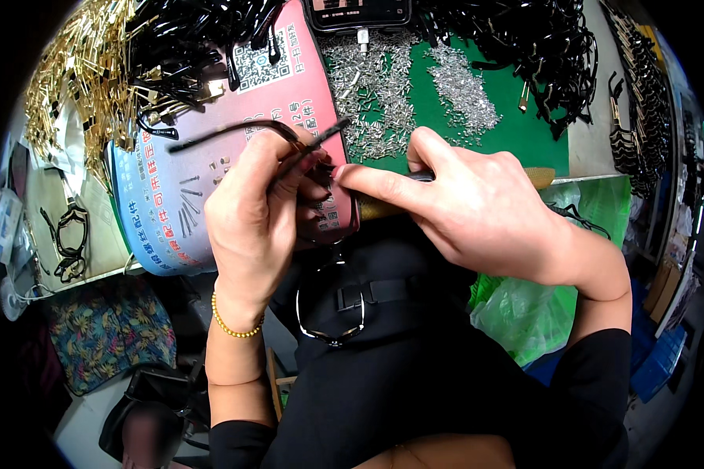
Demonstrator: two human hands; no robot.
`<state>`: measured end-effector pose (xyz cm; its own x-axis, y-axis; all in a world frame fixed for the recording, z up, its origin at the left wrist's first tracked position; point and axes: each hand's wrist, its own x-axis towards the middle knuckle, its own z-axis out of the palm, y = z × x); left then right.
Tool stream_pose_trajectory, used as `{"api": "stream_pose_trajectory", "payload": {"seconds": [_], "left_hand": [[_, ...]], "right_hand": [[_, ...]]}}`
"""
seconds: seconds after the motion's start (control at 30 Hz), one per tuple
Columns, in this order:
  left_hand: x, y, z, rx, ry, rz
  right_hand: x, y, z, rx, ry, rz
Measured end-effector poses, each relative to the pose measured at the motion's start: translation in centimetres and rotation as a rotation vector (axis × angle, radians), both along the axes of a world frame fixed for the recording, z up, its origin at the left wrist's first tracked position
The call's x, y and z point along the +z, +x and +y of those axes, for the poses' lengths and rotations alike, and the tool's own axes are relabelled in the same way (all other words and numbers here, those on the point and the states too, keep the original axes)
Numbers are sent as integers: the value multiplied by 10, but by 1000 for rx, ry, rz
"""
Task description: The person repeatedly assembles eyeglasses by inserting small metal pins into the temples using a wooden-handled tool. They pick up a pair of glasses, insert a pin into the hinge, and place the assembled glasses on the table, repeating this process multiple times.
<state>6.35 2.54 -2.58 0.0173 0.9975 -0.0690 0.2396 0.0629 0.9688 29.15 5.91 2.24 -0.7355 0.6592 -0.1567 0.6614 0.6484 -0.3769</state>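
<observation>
My left hand (254, 195) is closed around a dark eyeglass frame (289, 137), held above the pink end of a printed mat. One thin temple arm (219, 131) sticks out to the left and another dark piece points up to the right. My right hand (477, 203) reaches in from the right, its index fingertip at the frame beside my left fingers. The other right fingers curl around a slim dark thing (421, 177), mostly hidden by the hand. Small silver screw-like parts (375, 94) are spread beyond the hands, with a second pile (461, 86) on the green surface.
Gold temple arms (78, 86) and black ones (180, 47) heap at the far left; more black frame parts (524, 47) lie far right. A phone (358, 14) stands at the back. Another glasses frame (332, 340) shows against my black clothing. A green plastic bag (524, 320) hangs at right.
</observation>
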Motion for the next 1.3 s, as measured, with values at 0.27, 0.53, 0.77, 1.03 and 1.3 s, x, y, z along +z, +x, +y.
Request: {"api": "stream_pose_trajectory", "payload": {"seconds": [0.27, 0.53, 0.77, 1.03, 1.3], "left_hand": [[-12, -4, -1, -37, 161, 184], [-14, -2, 0, -35, 191, 286], [-10, 6, -1, 25, 154, 238], [-8, 6, -2, 36, 151, 193], [-11, 3, -1, 12, 169, 161]], "right_hand": [[2, -2, 5, 22, -54, -22], [0, -4, 5, 19, 2, -12], [-5, -8, 3, 2, 28, 7], [-10, -12, -6, -16, 191, 3], [-9, -15, -10, -33, 229, -39]]}}
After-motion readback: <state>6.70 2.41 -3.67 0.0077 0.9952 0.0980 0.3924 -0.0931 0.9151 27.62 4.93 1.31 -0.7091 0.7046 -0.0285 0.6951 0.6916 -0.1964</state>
